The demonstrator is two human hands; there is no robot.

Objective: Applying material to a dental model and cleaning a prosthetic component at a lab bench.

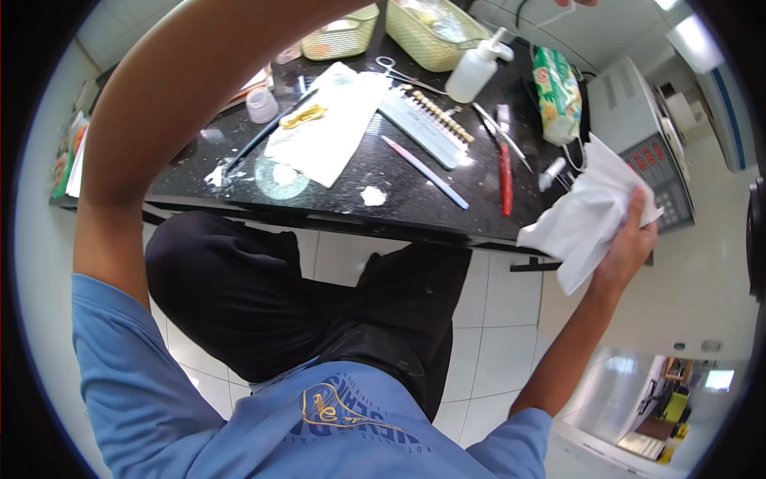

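Observation:
My right hand (630,239), off the table's right front edge, is closed on a creased white tissue (594,203) that spreads out from the fingers. My left arm (120,152) arches up over the table and leaves the picture at the top. Only fingertips of my left hand (587,2) show at the upper right rim, pinched at a thin white cord (550,20); the rest is cut off. Below the cord lies a green and white soft pack (558,96). A white pump bottle (476,72) stands to its left.
On the black table (335,203) lie a tooth shade guide (427,128), a red-handled knife (505,180), a pink and blue stick (423,170), scissor-handled forceps (403,76), a white sheet (327,148) and a small jar (261,104). Baskets (431,40) stand behind; a grey device (638,152) stands right.

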